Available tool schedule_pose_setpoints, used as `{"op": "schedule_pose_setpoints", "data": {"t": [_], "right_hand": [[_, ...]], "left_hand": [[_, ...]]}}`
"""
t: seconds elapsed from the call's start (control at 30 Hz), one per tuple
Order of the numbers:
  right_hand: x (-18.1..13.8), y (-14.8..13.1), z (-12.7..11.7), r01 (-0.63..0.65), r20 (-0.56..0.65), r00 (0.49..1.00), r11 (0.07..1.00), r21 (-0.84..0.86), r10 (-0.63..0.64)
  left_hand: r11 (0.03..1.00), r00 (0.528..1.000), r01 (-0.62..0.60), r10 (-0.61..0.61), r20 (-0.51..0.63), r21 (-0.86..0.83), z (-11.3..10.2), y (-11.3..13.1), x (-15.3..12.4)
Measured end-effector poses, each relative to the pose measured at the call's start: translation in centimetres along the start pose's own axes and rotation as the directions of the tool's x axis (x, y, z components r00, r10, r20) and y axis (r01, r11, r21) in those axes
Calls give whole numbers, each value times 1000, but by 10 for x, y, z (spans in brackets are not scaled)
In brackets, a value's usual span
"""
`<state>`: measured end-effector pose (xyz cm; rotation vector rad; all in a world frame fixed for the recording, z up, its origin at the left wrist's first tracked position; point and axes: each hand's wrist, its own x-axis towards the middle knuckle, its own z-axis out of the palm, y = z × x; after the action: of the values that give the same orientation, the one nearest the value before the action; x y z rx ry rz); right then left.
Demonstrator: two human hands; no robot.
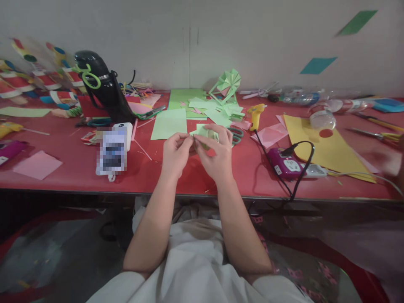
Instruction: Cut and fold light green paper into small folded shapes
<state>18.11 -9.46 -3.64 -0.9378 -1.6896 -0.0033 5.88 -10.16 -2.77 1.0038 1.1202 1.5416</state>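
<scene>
My left hand (177, 153) and my right hand (217, 151) meet over the front of the red table, fingertips pinched together. What they pinch is too small and too hidden to make out. Pale green paper (200, 127) shows just behind the fingers, partly covered by my right hand. Scissors with dark grey handles (236, 135) lie right beside that hand. Beyond my hands is a flat light green sheet (169, 124), with a heap of green paper pieces (217, 110) near it. A folded green paper model (229, 84) stands at the back.
A phone (111, 151) and a black bottle (105, 88) stand left. Right are a yellow glue gun (256, 115), a purple power socket (285, 163) with a looping black cable, yellow paper (328, 147) and plastic bottles (322, 118). Another person's blurred hand (386, 162) is at far right.
</scene>
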Motion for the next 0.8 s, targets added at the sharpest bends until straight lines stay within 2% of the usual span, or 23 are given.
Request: {"op": "schedule_pose_setpoints", "data": {"t": [0.17,0.3,0.37,0.47,0.53,0.6,0.67,0.73,0.8], "right_hand": [[-2,-1,-1,-11,55,998,1000,-6,12],[-2,-5,-4,-9,116,993,999,52,3],[-2,-5,-6,-41,76,997,995,95,34],[0,0,-6,-189,-73,975,953,235,211],[1,5,-4,-325,-90,916,852,411,392],[2,8,-3,-455,40,851,698,553,524],[2,7,-3,-554,211,808,585,593,550],[2,3,-4,-596,312,792,550,585,525],[2,-1,-5,-598,327,792,550,582,515]], "left_hand": [[1000,999,1,0,40,-30,-2,4,-2],[998,999,-40,39,-19,-49,-4,2,0],[995,996,-81,79,-48,-50,-5,-1,1],[987,984,-164,163,-75,-1,-8,-4,2],[976,974,-211,214,-77,43,-9,-5,2],[966,965,-248,253,-66,74,-9,-6,2],[955,957,-277,284,-55,102,-8,-6,1],[945,950,-300,308,-52,129,-6,-6,0],[938,944,-313,324,-56,151,-6,-6,0]]}}
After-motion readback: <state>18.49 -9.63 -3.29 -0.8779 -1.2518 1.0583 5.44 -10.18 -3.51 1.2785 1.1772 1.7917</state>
